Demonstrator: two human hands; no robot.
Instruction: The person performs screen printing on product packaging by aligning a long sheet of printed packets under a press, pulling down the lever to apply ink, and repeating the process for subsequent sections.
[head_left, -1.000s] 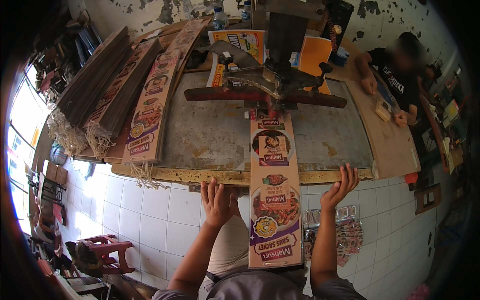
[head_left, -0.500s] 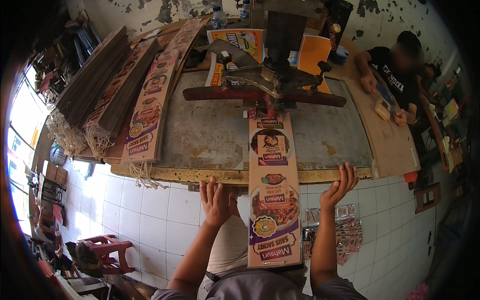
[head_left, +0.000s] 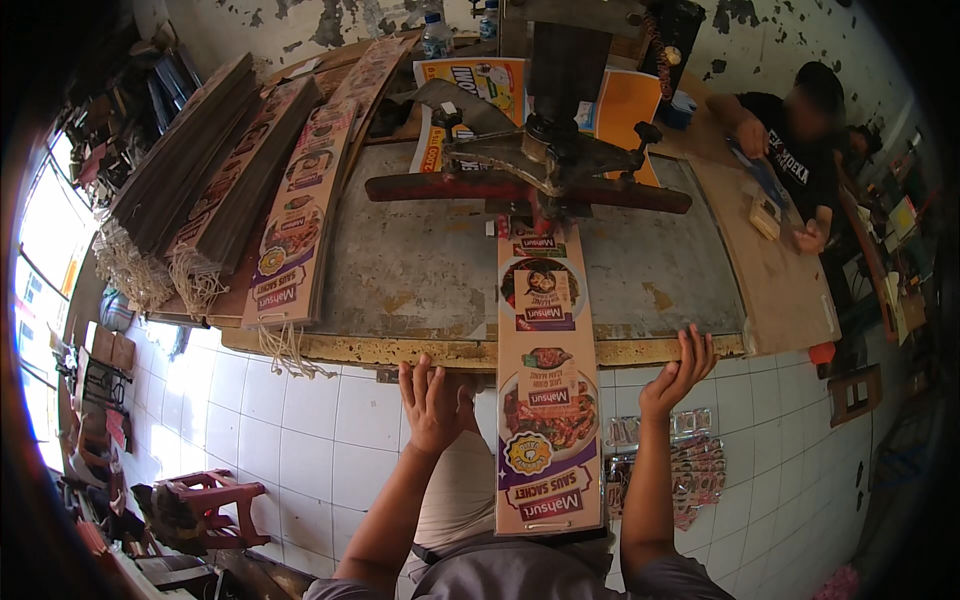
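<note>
A long printed cardboard strip (head_left: 549, 430) with food pictures lies under the head of a dark metal press (head_left: 550, 160). Its near end juts past the table's front edge toward my body. To the left of the strip, my left hand (head_left: 430, 405) rests its fingertips against the table's yellowish front edge, fingers apart and holding nothing. On the strip's other side, my right hand (head_left: 680, 372) touches the same edge, also open and free of any object. Neither hand touches the strip. What lies beneath the press head is partly hidden.
Stacks of similar strips (head_left: 290, 220) with white strings (head_left: 285, 350) fill the table's left side. At the right, a co-worker in black (head_left: 800, 150) sits by a wooden block (head_left: 767, 217). A red stool (head_left: 215, 500) stands on the tiled floor. Printed packs (head_left: 670, 470) lie below the table.
My hands and the strip stay where they were. At the right, the co-worker's arm and hand have shifted, and the blue item there has moved slightly up and left.
</note>
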